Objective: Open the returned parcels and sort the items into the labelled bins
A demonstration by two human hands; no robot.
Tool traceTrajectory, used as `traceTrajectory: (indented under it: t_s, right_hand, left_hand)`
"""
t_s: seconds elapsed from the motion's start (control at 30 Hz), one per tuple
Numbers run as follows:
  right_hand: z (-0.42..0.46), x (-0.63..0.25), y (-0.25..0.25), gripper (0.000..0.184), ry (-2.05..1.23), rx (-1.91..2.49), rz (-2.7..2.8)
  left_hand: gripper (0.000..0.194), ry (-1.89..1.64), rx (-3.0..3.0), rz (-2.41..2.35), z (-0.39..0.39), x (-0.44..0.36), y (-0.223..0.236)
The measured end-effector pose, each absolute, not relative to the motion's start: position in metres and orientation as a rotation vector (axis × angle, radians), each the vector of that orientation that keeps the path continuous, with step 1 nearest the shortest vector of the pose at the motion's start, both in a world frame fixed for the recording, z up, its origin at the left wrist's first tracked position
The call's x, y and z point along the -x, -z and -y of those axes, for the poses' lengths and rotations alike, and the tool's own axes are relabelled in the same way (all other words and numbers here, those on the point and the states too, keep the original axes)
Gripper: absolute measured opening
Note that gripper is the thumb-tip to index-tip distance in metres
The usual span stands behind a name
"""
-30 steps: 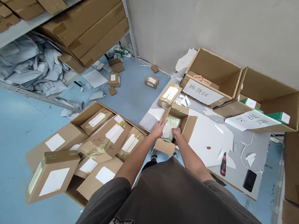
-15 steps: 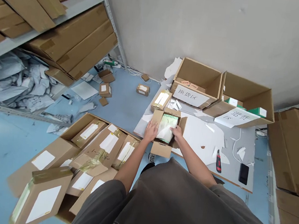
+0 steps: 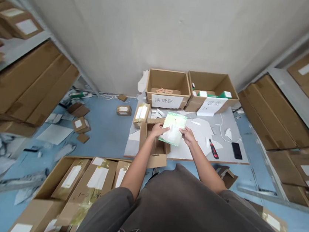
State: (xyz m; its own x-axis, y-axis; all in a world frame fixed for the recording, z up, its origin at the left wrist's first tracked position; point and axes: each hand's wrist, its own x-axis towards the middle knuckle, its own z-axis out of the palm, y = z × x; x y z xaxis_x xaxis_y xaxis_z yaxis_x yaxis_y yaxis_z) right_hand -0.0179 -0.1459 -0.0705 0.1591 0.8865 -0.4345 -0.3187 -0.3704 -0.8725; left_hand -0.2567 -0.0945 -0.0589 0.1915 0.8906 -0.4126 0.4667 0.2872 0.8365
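Observation:
A flat, pale green and white packet (image 3: 174, 127) with a printed border is held up between both hands. My left hand (image 3: 158, 130) grips its left edge, thumb on top. On the opposite edge, my right hand (image 3: 188, 135) pinches it the same way. Below and to the left of the packet, an opened cardboard box (image 3: 157, 161) rests at the table's front edge with its flaps spread. The packet covers part of that box's inside. A closed, labelled carton (image 3: 141, 115) stands just behind the box.
Two open cartons with handwritten signs, a left one (image 3: 167, 101) and a right one (image 3: 211, 104), stand at the table's back. A red and black utility knife (image 3: 213, 149) and a phone (image 3: 237, 150) lie at right. A large carton of parcels (image 3: 98, 178) is at lower left. Shelves flank both sides.
Both hands have lifted the packet out of the opened box and moved it up and slightly right of it. The camera view has turned to the right.

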Motion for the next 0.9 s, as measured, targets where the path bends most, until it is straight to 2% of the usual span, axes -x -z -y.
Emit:
traceTrajectory:
  t_s: [0.23, 0.5, 0.73, 0.9]
  right_hand:
    - [0.183, -0.064, 0.070, 0.046, -1.292, 1.277, 0.431]
    - [0.204, -0.091, 0.135, 0.043, -1.221, 1.168, 0.085]
    - [0.193, -0.103, 0.197, 0.027, -1.338, 1.278, -0.133]
    - [0.188, -0.099, 0.238, 0.029, -1.455, 1.433, -0.344]
  left_hand:
    - [0.061, -0.382, -1.518, -1.242, 0.062, 0.145, 0.062]
    - [0.057, 0.097, -2.002, -1.064, 0.013, 0.037, 0.071]
    - [0.062, 0.383, -2.162, -1.058, 0.006, 0.000, 0.124]
    - [0.061, 0.509, -2.124, -1.089, 0.008, -0.007, 0.174]
